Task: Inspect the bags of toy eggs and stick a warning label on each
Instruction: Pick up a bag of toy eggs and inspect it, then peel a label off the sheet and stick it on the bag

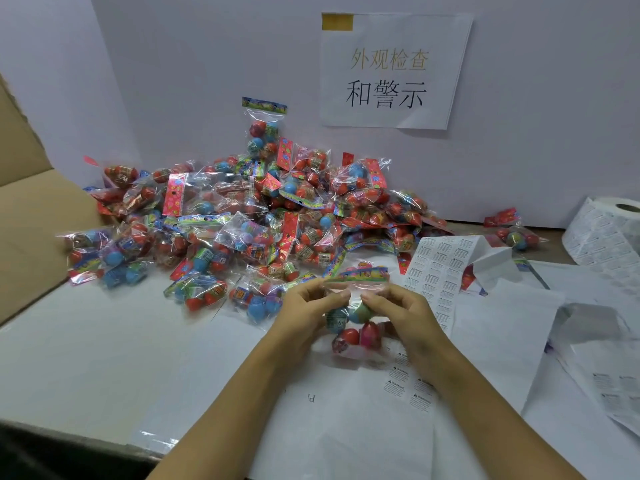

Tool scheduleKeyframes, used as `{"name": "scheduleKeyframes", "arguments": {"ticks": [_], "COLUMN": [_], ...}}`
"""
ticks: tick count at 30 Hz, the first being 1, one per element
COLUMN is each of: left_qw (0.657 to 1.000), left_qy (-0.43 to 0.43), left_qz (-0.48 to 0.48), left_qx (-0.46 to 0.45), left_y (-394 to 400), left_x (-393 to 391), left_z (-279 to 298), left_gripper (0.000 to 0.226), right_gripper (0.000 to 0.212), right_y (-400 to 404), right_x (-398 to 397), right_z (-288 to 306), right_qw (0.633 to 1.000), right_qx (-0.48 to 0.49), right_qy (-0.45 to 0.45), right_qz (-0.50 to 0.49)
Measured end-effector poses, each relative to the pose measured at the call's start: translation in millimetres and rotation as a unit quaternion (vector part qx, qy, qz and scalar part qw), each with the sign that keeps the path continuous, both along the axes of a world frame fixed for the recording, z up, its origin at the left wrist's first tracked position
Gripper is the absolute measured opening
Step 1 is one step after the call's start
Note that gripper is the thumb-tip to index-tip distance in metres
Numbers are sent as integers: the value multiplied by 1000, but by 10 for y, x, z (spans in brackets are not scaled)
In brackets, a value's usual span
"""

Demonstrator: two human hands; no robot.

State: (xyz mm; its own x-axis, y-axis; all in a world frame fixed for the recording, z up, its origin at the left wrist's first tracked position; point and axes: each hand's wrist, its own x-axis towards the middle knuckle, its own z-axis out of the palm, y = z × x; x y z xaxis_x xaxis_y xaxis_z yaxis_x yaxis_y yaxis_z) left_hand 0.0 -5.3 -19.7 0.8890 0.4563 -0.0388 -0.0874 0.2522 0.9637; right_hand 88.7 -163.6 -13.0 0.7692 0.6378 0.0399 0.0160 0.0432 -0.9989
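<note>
A clear bag of toy eggs [353, 327] with a colourful header card hangs upright above the table, in front of me. My left hand [304, 310] pinches its upper left part and my right hand [398, 310] pinches its upper right part, fingers curled on the plastic. Red, pink and greenish eggs show inside it. Behind it lies a big pile of bags of toy eggs [249, 216]. A strip of warning labels [436, 271] runs down the table to the right of my hands.
A roll of labels [609, 230] stands at the far right, with one bag [512, 233] beside it. Loose backing paper [502, 341] covers the table's right side. An open cardboard box flap [31, 209] is on the left. A paper sign [391, 71] hangs on the wall.
</note>
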Motion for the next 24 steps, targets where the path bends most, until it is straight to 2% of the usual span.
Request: {"name": "scheduleKeyframes", "arguments": {"ticks": [5,10,14,17,20,22,23,24], "left_qw": [997,978,958,894,794,719,695,693], "left_qy": [-5,16,15,7,12,-24,-61,-97], "left_qz": [51,181,164,139,210,260,260,236], "left_qx": [48,100,234,425,570,644,667,674], "left_y": [-22,159,218,134,54,21,26,34], "left_x": [30,26,-8,-23,-27,-29,-23,-21], "left_z": [-9,-14,-59,-105,-66,-12,6,-2], "left_gripper": [11,51,80,86,84,67,54,41], "right_gripper": [15,25,25,26,26,25,25,24], "right_y": [26,0,-31,-34,-37,-39,-39,-38], "right_x": [6,61,84,79,80,85,83,80], "right_z": [-10,34,85,87,102,106,108,109], "right_qw": [999,991,984,983,981,980,980,980], "right_qx": [11,36,57,57,60,61,61,59], "right_qy": [44,83,103,101,98,97,97,94], "right_qz": [-10,-102,-136,-145,-155,-161,-163,-164]}}
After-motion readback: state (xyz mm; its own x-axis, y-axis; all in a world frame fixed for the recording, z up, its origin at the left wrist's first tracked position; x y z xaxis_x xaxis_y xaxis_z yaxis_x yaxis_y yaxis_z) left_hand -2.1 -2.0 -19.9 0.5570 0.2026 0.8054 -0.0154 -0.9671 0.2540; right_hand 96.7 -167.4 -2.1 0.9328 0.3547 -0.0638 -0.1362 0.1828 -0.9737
